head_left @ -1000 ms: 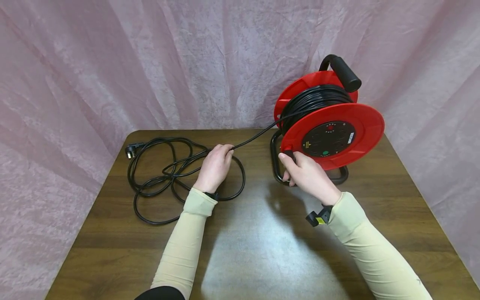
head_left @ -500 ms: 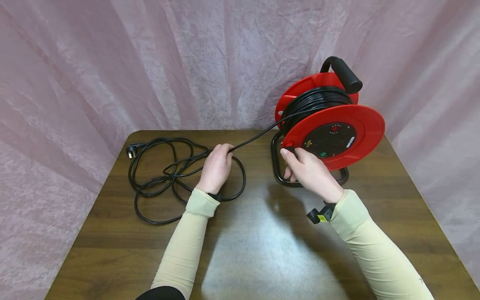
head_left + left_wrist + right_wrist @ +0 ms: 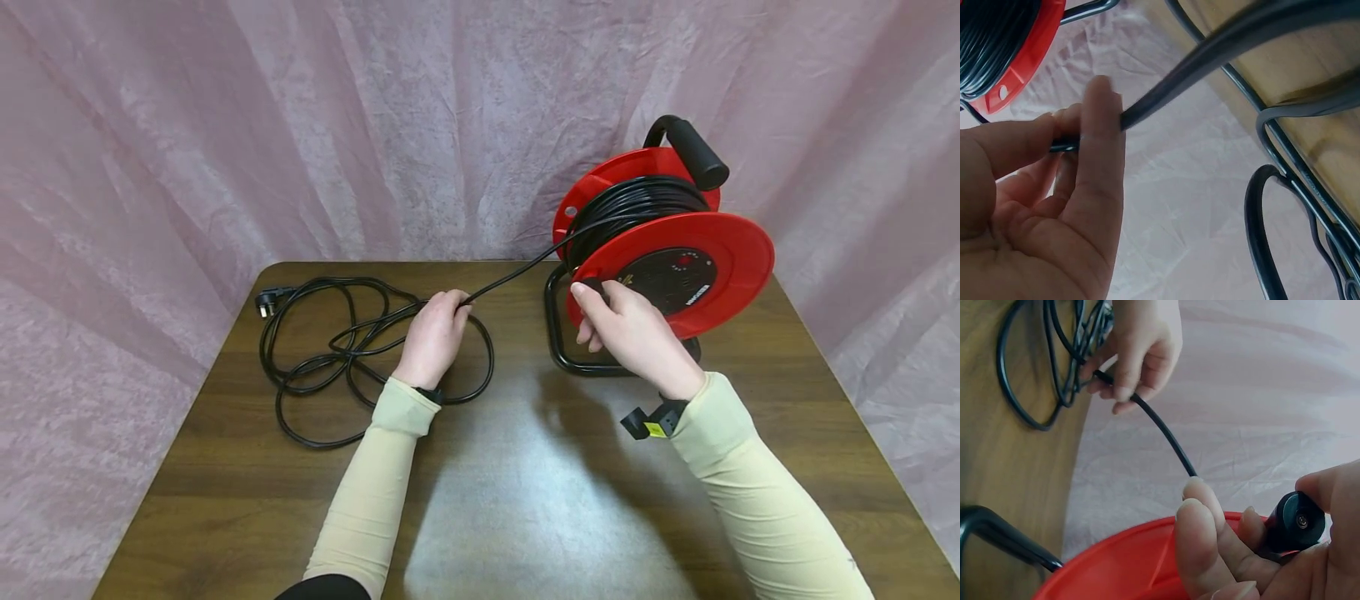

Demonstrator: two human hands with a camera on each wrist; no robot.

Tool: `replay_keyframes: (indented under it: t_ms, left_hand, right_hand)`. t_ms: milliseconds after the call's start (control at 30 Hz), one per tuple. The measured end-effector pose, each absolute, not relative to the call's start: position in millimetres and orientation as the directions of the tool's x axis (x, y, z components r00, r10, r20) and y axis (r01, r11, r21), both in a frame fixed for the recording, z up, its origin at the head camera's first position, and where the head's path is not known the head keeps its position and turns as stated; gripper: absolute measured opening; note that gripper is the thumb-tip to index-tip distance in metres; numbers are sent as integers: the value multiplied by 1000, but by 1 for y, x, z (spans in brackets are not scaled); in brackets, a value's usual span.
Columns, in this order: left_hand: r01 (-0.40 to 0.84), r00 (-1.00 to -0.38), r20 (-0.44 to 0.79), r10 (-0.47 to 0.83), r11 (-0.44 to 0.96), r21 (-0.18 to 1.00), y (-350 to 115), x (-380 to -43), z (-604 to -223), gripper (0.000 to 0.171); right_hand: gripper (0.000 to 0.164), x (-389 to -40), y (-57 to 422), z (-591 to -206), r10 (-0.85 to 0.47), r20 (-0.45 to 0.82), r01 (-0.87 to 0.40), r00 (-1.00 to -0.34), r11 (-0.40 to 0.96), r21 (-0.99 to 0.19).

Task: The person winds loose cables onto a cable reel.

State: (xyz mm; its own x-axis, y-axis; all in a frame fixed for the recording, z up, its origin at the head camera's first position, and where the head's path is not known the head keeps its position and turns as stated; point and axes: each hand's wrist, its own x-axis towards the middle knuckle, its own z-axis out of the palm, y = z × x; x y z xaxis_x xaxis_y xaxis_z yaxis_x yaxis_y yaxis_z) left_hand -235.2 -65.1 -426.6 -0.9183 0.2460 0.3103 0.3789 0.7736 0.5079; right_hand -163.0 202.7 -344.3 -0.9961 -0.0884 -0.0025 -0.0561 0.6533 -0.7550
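Observation:
On the right of the table stands a red cable reel (image 3: 720,258) wound with black cable (image 3: 637,196). My right hand (image 3: 633,333) grips the small black crank knob (image 3: 1297,522) on the reel's front disc, thumb and index finger around it. From the drum the cable runs down left to my left hand (image 3: 433,337), which pinches it between thumb and fingers; the left wrist view shows the cable (image 3: 1166,87) passing through those fingers (image 3: 1100,144). Loose cable loops (image 3: 352,350) lie on the table under and left of that hand, ending in a black plug (image 3: 267,302).
The wooden table (image 3: 525,500) has its back edge against a pink curtain (image 3: 420,125). A black tubular stand (image 3: 553,325) carries the reel, and a thick black carrying handle (image 3: 697,154) sticks up above it.
My right hand has moved slightly up and right with the crank knob, and the reel's front disc has turned clockwise a little. The left hand stays nearly where it was on the cable.

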Motion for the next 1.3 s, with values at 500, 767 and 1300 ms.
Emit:
replay_keyframes:
  t_ms: [500,767,1300]
  left_hand:
    - [379,-921,276,274,795,474,-67,-233,-424,30]
    - [416,-908,273,317,752,511,-64,-234,-425,30]
    - [366,-925,161,344,694,620,-64,-236,-423,21]
  right_hand:
    - [65,-164,216,-318,-21,46,-48,-999,671,-740]
    - [66,-166,225,-309,-10,31,-29,-999,674,-738]
    - [54,-166,249,-295,23,69,-38,-997,647,-762]
